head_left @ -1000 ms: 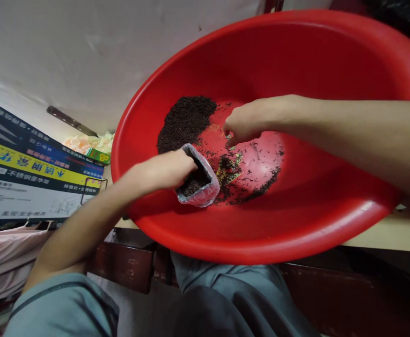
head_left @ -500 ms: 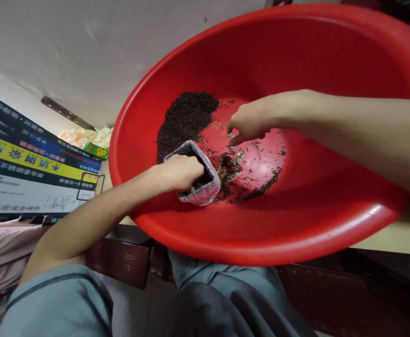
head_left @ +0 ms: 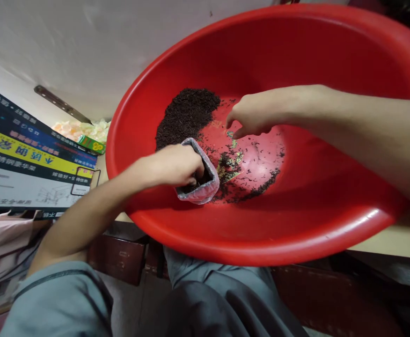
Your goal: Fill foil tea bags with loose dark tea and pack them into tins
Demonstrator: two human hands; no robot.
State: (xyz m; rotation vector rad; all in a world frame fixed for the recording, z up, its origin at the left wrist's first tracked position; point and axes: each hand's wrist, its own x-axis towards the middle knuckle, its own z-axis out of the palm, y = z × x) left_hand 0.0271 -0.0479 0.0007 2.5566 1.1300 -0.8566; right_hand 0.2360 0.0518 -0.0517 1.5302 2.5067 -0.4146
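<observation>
My left hand [head_left: 182, 164] is curled and dips into the mouth of a small container lined with clear plastic [head_left: 207, 191]. Dark loose bits show inside it, and my fingertips are partly hidden there; what they grip, if anything, cannot be made out. Over the middle of the basin hovers my right hand [head_left: 252, 117], thumb and forefinger apart, nothing held. Behind the container lies a heap of dark dried leaf-like bits [head_left: 187, 114], perhaps tea leaves. More bits are scattered [head_left: 229, 164] over a printed pattern on the floor of the red plastic basin [head_left: 313, 187].
The basin rests on a pale tabletop [head_left: 384, 241] by a white wall [head_left: 85, 42]. A printed cardboard box [head_left: 22, 164] stands at the left, near a green packet [head_left: 91, 144] and some pale wrapped pieces [head_left: 82, 128]. My knees are under the table edge.
My left hand has shifted slightly within the container's mouth, its fingers showing a bit more. My right hand has risen a little, with thumb and forefinger still apart. The view has moved slightly.
</observation>
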